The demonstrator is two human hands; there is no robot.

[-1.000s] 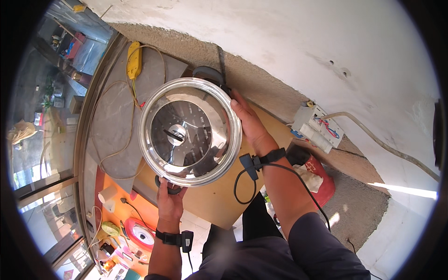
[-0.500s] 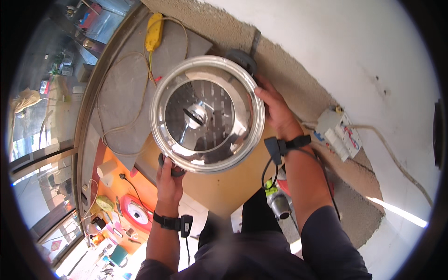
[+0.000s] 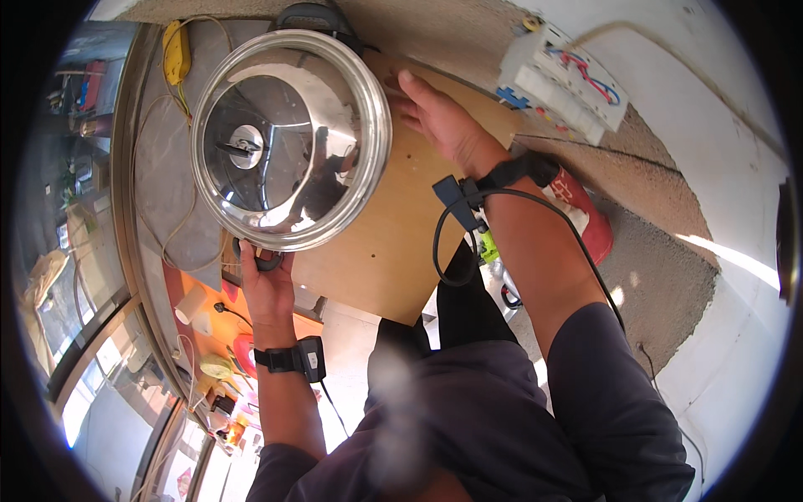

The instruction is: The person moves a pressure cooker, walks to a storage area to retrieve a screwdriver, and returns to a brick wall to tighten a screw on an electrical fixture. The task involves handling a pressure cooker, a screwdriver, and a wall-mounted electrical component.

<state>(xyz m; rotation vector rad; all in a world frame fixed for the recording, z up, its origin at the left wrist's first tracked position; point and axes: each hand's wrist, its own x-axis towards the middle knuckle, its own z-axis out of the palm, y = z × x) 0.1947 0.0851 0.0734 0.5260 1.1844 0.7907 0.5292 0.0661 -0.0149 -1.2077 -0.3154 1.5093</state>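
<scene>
A person in a dark shirt stands at a board (image 3: 376, 272) with a shiny, round, lidded pot (image 3: 347, 180), as seen from above on the head camera. The left hand (image 3: 272, 294) grasps the dark near handle (image 3: 269, 261) at the lower edge of the pot, thumb up beside the rim. The right hand (image 3: 443, 121) is spread and has no grip on anything, its fingers just beside the pot's right edge; whether a fingertip touches the metal cannot be told. The pot lies over the left part of the tan board and the grey slab (image 3: 163, 167) next to it, though its underside is hidden. A dark knob (image 3: 242, 149) tops the lid, and a second dark handle (image 3: 311, 13) juts out at the far side. Black straps circle both wrists, each carrying a small dark block. A yellow power strip (image 3: 176, 54) and its cord lie on the slab to the left, near the window frame (image 3: 124, 192). At right, a white breaker box (image 3: 565, 88) with red and blue wires sits by the wall, above a red container (image 3: 595, 230).
</scene>
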